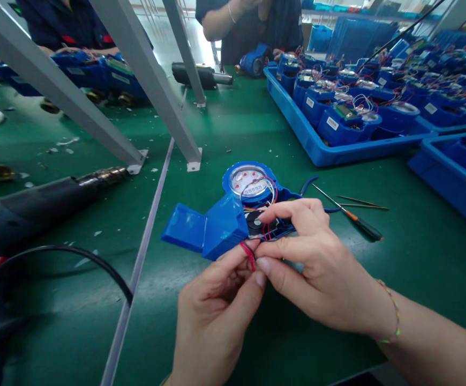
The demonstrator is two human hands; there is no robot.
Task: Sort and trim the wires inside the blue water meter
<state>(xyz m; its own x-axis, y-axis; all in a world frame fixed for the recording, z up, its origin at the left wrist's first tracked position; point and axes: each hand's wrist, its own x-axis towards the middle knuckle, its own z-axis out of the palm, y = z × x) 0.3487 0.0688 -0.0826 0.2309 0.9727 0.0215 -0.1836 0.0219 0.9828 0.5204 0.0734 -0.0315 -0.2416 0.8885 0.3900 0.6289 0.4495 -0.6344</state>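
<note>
1. Both left hand [217,311] and right hand [321,273] pinch the red wire [249,255], fingertips meeting
2. The water meter [249,187] lies on the worktop [228,134] just beyond them (wire runs forward into it)

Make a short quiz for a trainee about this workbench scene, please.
1. True or false: the left hand and the right hand both pinch a red wire of the blue meter.
2. What lies on the green table just right of the meter? A) screwdriver B) hammer C) tape roll
3. Fill in: the heat gun lies on the person's ____ side.
Key: 1 true; 2 A; 3 left.
</note>
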